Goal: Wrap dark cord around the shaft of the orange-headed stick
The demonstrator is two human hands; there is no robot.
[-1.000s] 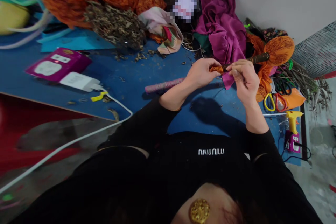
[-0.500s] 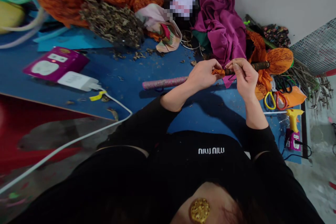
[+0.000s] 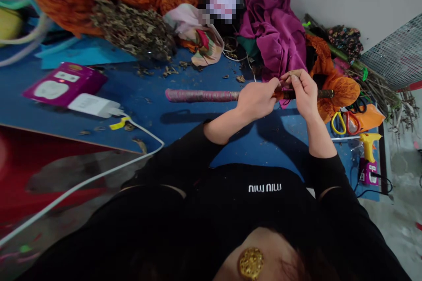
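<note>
A long wrapped stick point(image 3: 204, 95) lies sideways across both hands above the blue table. Its left part has a mottled purple wrapping, and its right part is dark brown. My left hand point(image 3: 257, 99) is closed around the stick's middle. My right hand point(image 3: 305, 90) pinches at the dark part, with thumb and forefinger together close to my left fingertips; a thin dark strand loops beneath. A bit of orange cloth shows on the stick between the hands. A bundled orange cloth point(image 3: 347, 90) bulges at the stick's right end.
Purple cloth point(image 3: 277, 30) is heaped behind my hands. Red and yellow-handled scissors point(image 3: 352, 124), a yellow glue gun point(image 3: 369, 145) and a power strip point(image 3: 368, 173) lie at right. At left are a purple socket box point(image 3: 66, 81), its white cable and dried plant matter point(image 3: 135, 28).
The stick's left end has lifted and swung slightly left, its shadow now further below it. Both hands stay closed on the stick. The whole view has shifted slightly.
</note>
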